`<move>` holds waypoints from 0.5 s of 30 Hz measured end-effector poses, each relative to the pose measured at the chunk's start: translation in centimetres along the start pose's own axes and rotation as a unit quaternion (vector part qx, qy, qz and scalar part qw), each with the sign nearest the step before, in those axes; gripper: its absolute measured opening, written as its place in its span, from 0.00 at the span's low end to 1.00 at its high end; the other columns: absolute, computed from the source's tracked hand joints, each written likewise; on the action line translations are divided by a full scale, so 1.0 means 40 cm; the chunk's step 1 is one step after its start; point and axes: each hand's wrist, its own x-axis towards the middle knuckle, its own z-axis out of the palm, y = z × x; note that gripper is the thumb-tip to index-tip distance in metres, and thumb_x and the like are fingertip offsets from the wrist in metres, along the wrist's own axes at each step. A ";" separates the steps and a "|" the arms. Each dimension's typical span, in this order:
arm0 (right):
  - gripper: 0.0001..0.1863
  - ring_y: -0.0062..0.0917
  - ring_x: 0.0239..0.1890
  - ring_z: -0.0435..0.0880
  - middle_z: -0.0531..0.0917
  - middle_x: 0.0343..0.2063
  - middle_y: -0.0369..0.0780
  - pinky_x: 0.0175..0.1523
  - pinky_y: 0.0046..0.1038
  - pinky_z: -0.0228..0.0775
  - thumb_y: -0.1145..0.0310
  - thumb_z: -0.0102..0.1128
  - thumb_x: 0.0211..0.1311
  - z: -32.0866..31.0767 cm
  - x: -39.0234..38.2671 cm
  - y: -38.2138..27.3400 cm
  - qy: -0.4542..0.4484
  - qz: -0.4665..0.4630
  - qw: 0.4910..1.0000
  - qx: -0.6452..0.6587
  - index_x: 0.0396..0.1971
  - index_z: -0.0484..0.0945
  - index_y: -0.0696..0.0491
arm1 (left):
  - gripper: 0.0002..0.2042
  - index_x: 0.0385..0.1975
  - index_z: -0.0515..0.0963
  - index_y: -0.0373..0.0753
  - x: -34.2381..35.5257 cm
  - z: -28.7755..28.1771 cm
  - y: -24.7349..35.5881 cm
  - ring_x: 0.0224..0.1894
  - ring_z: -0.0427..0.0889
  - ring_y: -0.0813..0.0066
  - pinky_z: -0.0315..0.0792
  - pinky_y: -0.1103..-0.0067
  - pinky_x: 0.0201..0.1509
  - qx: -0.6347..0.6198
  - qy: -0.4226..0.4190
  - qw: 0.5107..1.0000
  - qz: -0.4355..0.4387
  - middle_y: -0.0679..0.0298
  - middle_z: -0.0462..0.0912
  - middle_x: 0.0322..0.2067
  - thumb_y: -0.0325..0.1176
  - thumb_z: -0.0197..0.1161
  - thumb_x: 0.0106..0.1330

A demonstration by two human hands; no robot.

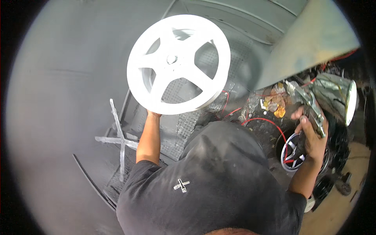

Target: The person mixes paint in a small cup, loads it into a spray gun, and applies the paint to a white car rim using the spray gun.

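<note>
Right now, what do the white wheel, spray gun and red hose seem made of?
White wheel: probably metal under even white paint, glare hiding gloss. Spray gun: apparently bare metal, by silvery glints. Red hose: probably smooth rubber or plastic, curving freely.

Left hand [154,114]: fingers hidden behind white five-spoke wheel [174,71], hold unreadable. Wheel face overexposed, hub detail washed out. Right fingers [304,124] cover part of spray gun [309,101]; trigger unclear. Below right fingers: second wheel [289,169], partly covered by forearm [306,176]. Right of them: silvery can [332,94], inside lost in glare; beneath can, dark clutter [340,145] indistinct. Left of them: crumpled scraps [276,104], material unclear. Far left of left hand: grey surface [51,98], blurred, cut off by lens rim.
</note>
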 end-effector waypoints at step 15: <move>0.39 0.21 0.24 0.78 0.80 0.20 0.38 0.32 0.20 0.67 0.55 0.74 0.49 0.195 -0.073 -0.213 -0.166 0.014 0.986 -0.016 0.55 0.76 0.69 | 0.17 0.55 0.74 0.32 -0.142 -0.009 -0.009 0.49 0.80 0.62 0.75 0.66 0.56 -0.035 0.044 0.998 -0.029 0.58 0.81 0.48 0.38 0.53 0.75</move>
